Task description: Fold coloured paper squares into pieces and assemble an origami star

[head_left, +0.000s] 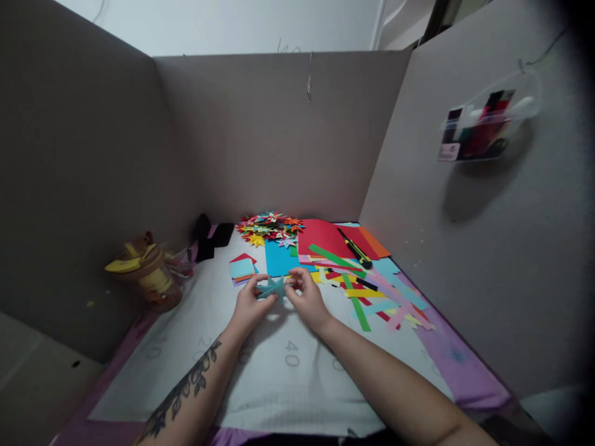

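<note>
Both hands meet over the white mat [279,371] and pinch a small teal folded paper star [273,287]. My left hand [248,305] grips its left points with fingers closed. My right hand [307,298] holds the right side between thumb and fingers. Just behind the star lie a blue paper sheet [279,257] and a small stack of coloured paper squares [242,269]. A heap of finished multicoloured paper stars [269,227] sits at the back of the mat.
Red and orange sheets [325,238] with a yellow-black utility knife [356,251] lie at the back right, beside scattered coloured paper strips [372,291]. A yellow-lidded jar [149,275] stands at the left, a black object [209,238] behind it. Cardboard walls enclose three sides; a clear pouch [483,127] hangs right.
</note>
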